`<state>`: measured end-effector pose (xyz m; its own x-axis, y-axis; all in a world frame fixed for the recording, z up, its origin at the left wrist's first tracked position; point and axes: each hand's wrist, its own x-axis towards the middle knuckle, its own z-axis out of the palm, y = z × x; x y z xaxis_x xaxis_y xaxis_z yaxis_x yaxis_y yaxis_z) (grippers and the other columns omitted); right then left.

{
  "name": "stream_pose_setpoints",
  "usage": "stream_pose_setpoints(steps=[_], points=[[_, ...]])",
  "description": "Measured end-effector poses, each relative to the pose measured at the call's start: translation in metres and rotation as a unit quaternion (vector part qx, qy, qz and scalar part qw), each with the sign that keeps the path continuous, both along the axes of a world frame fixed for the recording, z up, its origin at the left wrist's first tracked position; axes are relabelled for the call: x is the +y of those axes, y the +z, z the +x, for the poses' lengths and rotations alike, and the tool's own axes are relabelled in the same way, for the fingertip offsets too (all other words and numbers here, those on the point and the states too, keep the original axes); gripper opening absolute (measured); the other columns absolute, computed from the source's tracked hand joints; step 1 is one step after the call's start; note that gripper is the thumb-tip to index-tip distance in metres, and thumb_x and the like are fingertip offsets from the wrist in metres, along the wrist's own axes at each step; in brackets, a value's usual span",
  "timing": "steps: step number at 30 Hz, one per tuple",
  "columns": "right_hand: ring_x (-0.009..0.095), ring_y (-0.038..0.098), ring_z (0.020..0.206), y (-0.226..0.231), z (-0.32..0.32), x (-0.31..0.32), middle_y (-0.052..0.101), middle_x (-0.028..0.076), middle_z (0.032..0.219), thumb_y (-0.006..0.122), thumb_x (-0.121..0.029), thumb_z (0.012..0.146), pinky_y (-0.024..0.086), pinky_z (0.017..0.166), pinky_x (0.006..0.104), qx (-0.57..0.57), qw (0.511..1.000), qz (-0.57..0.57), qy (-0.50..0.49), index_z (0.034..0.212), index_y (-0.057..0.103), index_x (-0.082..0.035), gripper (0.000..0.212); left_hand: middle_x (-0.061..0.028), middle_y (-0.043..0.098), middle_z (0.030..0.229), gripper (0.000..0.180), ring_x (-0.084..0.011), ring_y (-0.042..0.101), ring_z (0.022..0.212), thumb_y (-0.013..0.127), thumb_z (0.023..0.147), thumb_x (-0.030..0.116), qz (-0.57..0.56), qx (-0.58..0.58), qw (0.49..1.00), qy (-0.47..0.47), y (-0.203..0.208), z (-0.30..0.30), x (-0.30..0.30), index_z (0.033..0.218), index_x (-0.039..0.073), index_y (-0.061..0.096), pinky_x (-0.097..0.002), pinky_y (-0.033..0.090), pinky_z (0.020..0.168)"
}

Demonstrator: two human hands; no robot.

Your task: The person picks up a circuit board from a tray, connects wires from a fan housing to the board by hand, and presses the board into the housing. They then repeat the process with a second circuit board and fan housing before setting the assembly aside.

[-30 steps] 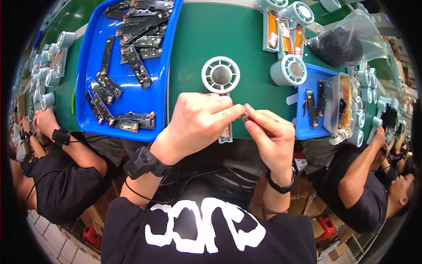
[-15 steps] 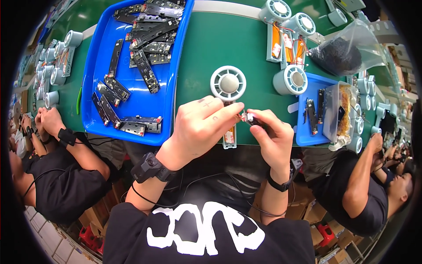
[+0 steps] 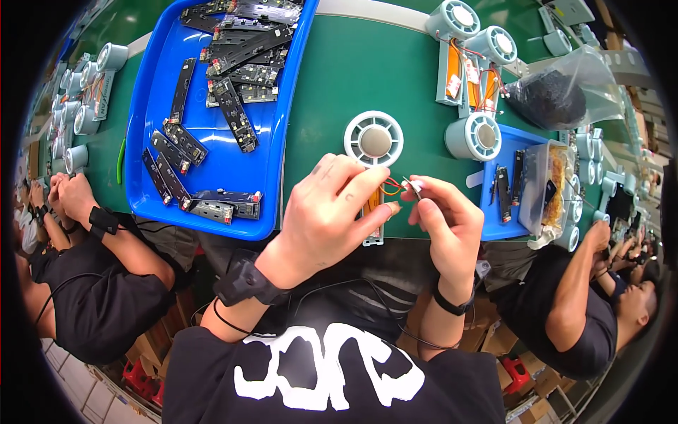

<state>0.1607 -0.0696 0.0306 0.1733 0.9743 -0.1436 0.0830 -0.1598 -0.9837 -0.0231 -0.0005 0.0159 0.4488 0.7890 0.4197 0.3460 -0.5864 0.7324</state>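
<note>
A pale blue fan unit (image 3: 373,141) lies on the green table (image 3: 325,78) right in front of the person, its round grille at the far end and its handle (image 3: 373,236) pointing near. An orange battery pack (image 3: 371,201) shows in the handle, partly hidden by the left hand (image 3: 321,208). Thin red wires (image 3: 390,186) come out beside that hand and run right, toward the right hand (image 3: 452,219). The right thumb and fingers pinch a small dark piece (image 3: 415,191) with a white end, held just off the handle's right side; whether the wires are joined to it I cannot tell. The left index finger reaches to the wires with the thumb apart from it, and whether these fingers grip a wire cannot be made out.

As far as it shows, the unit is part-built: the battery sits in place, but the handle has no cover over it and the wires hang outside. Other fan units (image 3: 486,134), far right, have bare batteries and loose wires too. Many black circuit boards (image 3: 233,116) lie in the large blue tray (image 3: 159,99) at left, and a few more in the smaller blue tray (image 3: 512,230) at right
</note>
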Motion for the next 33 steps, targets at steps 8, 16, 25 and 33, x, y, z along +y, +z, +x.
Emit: stream_pose_setpoints(steps=[8, 16, 25, 33], points=[[0.008, 0.06, 0.069, 0.017, -0.02, -0.001, 0.066, 0.007, 0.104, 0.057, 0.002, 0.097, 0.043, 0.058, 0.0201, -0.046, 0.998, -0.035, -0.034, 0.121, 0.065, 0.003, 0.026, -0.0119, 0.062, 0.096, 0.038, -0.029, 0.063, 0.083, 0.081, 0.074, 0.005, 0.117, 0.039, 0.991, 0.06, -0.016, 0.008, -0.007, 0.109, -0.002, 0.068, -0.038, 0.054, 0.07], [0.008, 0.06, 0.071, 0.003, -0.026, -0.006, 0.062, 0.006, 0.103, 0.058, 0.002, 0.097, 0.044, 0.058, 0.0208, -0.074, 0.995, 0.016, -0.066, 0.118, 0.065, 0.003, 0.023, -0.0101, 0.065, 0.09, 0.033, -0.0276, 0.065, 0.08, 0.077, 0.072, -0.005, 0.102, -0.014, 0.992, 0.076, -0.019, 0.004, -0.01, 0.104, -0.002, 0.071, -0.0354, 0.054, 0.067], [0.014, 0.062, 0.072, -0.013, -0.044, -0.013, 0.063, 0.011, 0.104, 0.064, 0.006, 0.091, 0.051, 0.063, 0.0251, -0.282, 0.944, 0.142, -0.097, 0.116, 0.067, 0.001, 0.026, -0.0077, 0.059, 0.075, 0.019, -0.0238, 0.061, 0.067, 0.075, 0.078, 0.004, 0.079, 0.078, 0.987, 0.117, -0.006, 0.007, -0.013, 0.096, 0.001, 0.069, -0.035, 0.048, 0.058], [0.016, 0.063, 0.075, -0.011, -0.055, -0.012, 0.064, 0.012, 0.104, 0.066, 0.006, 0.09, 0.052, 0.065, 0.0266, -0.284, 0.944, 0.126, -0.109, 0.115, 0.068, 0.001, 0.025, -0.0069, 0.059, 0.075, 0.026, -0.0206, 0.061, 0.067, 0.07, 0.082, 0.008, 0.102, 0.161, 0.98, 0.057, -0.007, -0.004, -0.013, 0.106, -0.001, 0.07, -0.0339, 0.046, 0.059]])
